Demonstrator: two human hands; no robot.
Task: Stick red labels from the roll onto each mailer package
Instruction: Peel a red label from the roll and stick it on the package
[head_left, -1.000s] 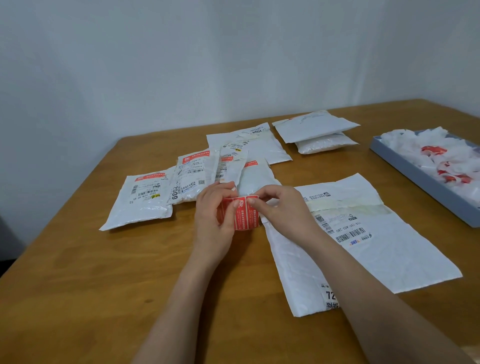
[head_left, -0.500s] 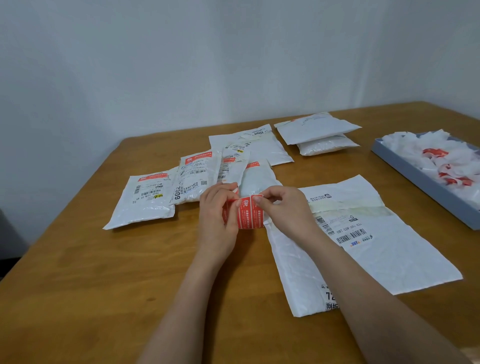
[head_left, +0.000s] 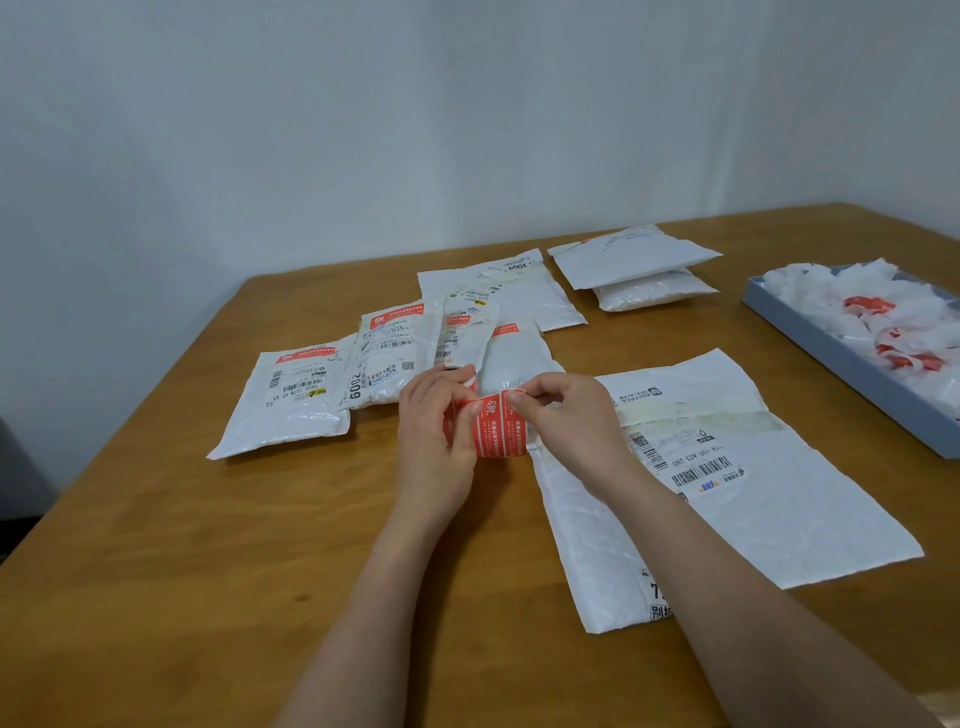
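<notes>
- The roll of red labels (head_left: 485, 423) is mostly hidden between the two hands; only a red strip with small white print shows, the print too small to read.
- The left hand (head_left: 434, 441) has its fingers curled round the roll, above the tabletop (head_left: 218, 571).
- The right hand (head_left: 569, 421) pinches the top edge of a red label (head_left: 501, 415) between thumb and forefinger; its other fingers are curled in.
- The large flat mailer (head_left: 753, 499) lies just right of the hands, partly under the right forearm. A barcode, "119 105 A03 280" upside down and a cut-off "7" show on it.
- Seven mailers can be counted: the large one, four overlapping ones behind the hands, and two stacked far back (head_left: 639, 270).
- Red labels show on the four nearer ones. The left-most mailer (head_left: 291, 400) reads "69"; its neighbour (head_left: 387, 353) reads "2009"; the far mailer (head_left: 498, 291) reads "2004".
- A grey tray (head_left: 841, 358), cut off at the right edge, holds crumpled white backing scraps (head_left: 883, 306) with red bits; their number cannot be told.
</notes>
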